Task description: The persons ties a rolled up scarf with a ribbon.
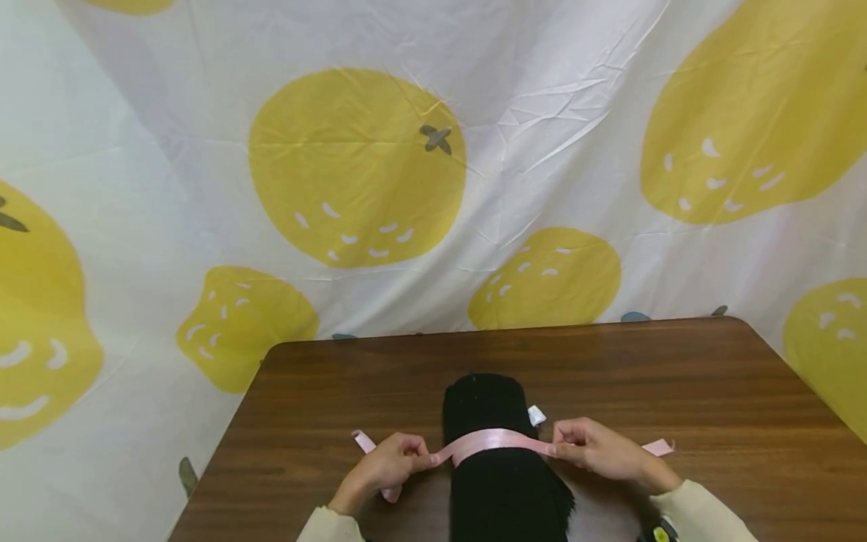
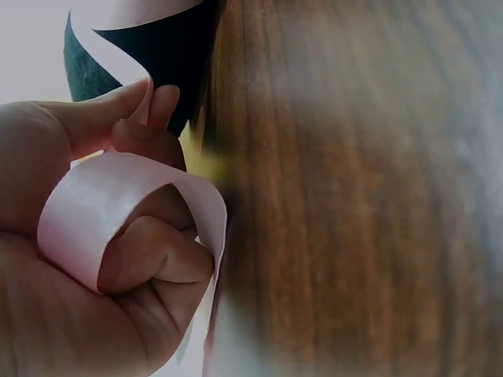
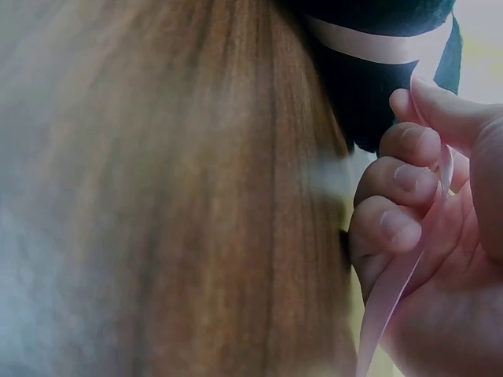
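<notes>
A rolled bundle of black cloth (image 1: pixel 497 489) lies lengthwise on the table, with a frayed edge at its lower right. Across its middle runs a pink satin ribbon (image 1: pixel 497 438). My left hand (image 1: pixel 396 463) pinches the ribbon just left of the roll between thumb and forefinger; in the left wrist view the slack ribbon (image 2: pixel 86 212) loops over the curled fingers. On the other side my right hand (image 1: pixel 599 450) pinches the ribbon by the roll's right edge, and its tail (image 3: pixel 393 294) passes through the palm. Both loose ends show beyond the hands.
The brown wood-grain table (image 1: pixel 677 376) has rounded far corners. Beside the roll's right side shows a small white tag (image 1: pixel 536 415). Behind the table hangs a white cloth (image 1: pixel 542 150) printed with yellow lemons.
</notes>
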Motion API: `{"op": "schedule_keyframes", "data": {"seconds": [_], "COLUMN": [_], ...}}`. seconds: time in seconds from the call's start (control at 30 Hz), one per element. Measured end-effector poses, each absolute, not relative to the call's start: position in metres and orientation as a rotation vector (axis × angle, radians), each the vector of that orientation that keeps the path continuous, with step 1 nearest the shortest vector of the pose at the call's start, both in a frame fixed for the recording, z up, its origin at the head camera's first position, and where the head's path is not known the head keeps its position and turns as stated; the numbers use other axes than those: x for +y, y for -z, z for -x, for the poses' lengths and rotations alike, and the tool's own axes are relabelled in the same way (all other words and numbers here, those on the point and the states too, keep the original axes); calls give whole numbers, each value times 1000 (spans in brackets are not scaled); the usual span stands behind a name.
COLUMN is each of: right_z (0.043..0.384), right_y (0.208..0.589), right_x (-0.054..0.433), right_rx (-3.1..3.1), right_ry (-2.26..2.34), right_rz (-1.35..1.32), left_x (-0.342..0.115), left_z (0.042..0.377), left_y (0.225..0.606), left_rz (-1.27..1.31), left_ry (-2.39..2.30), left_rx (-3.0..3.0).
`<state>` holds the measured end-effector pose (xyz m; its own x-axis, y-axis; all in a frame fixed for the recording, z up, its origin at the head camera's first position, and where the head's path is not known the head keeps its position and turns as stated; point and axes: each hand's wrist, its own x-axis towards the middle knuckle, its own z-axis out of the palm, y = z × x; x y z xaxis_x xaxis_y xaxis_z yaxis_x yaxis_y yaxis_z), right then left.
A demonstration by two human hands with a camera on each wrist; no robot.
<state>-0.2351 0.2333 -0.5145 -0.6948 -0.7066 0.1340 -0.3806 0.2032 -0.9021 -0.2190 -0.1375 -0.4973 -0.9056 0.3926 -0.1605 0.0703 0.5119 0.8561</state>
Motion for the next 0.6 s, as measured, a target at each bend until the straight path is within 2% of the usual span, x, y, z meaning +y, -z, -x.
{"op": "schedule_keyframes", "data": {"seconds": [0.6], "right_z": [233], "right_y": [512], "right_x": [236], "right_rx": [2155], "right_ry": [1495], "right_rz": [900], "left_x": [-135], "left_z": [219], "left_y": [495], "left_rz": [-393], "left_ry": [-1440], "left_rx": [2342]}}
